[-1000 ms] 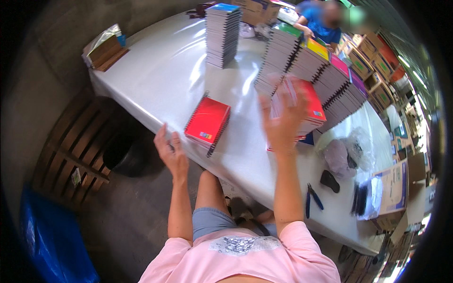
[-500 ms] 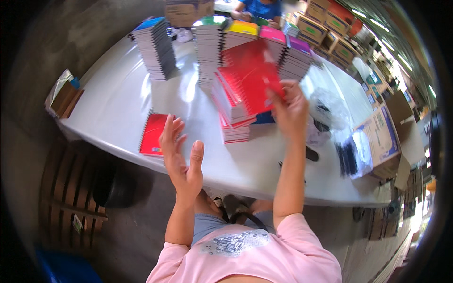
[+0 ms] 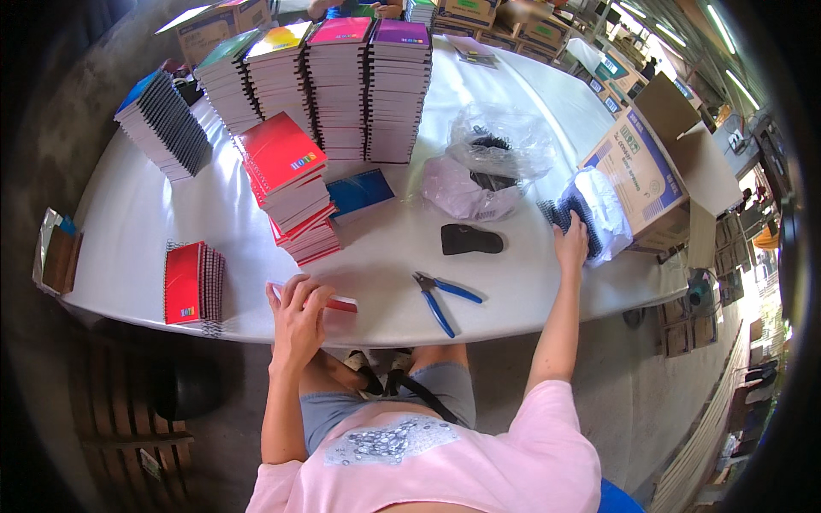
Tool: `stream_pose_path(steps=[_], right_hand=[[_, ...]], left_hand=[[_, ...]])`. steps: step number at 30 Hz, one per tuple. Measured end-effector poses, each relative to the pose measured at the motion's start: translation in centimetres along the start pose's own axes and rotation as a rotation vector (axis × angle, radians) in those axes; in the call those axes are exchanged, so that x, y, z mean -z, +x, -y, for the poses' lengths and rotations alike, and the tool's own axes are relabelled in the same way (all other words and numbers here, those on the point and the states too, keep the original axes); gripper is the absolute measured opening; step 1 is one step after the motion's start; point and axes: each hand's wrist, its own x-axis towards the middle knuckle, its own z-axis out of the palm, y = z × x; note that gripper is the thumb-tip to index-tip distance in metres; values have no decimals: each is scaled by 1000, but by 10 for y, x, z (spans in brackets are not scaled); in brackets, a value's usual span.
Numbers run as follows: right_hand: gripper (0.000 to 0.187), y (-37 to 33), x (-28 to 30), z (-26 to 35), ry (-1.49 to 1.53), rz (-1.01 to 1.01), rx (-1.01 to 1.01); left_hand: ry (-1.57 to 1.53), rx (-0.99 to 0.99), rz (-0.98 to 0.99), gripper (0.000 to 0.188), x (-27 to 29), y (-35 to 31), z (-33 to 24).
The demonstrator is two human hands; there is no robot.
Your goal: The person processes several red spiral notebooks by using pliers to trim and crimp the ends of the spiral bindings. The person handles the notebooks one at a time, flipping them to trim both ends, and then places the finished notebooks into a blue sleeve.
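Near the table's front edge, my left hand [image 3: 298,318] is closed on a red-covered notebook [image 3: 344,304], held on edge with its pages partly hidden by my fingers. My right hand [image 3: 574,244] reaches to the right, its fingers closed on black spiral binding coils [image 3: 558,208] beside the open cardboard box [image 3: 641,162]. How many coils the fingers grip is hidden. Left of my left hand lies a small pile of spiral-bound red notebooks [image 3: 184,282]. Behind it stands an uneven stack of red notebooks [image 3: 280,158] that show no coils, with a blue notebook [image 3: 361,193] beside it.
Blue-handled pliers [image 3: 437,295] and a black flat pad [image 3: 470,239] lie between my hands. A clear plastic bag [image 3: 479,184] holds more dark coils. Tall stacks of purple [image 3: 399,94], pink and yellow notebooks stand at the back. A co-worker's hand [image 3: 389,10] shows beyond.
My right hand has left the red stack and moved right to the coils. My left hand, open and bare before, now holds a red notebook. The view has turned right.
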Motion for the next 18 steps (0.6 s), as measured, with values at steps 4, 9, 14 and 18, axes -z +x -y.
stream_pose_path(steps=[4,9,14,18], right_hand=[[31,29,-34,-32,-155,144,196],[27,49,-1,-19,-205,203,173],[34,36,44,20,-158,162,253],[38,-26,76,87,355,313,522]], left_hand=[[-57,116,-184,50,-23,-6,-7],[53,133,-380,51,-41,10,-14],[59,145,-437,47,-36,15,-11],[84,123,-488,46,-31,13,-12]])
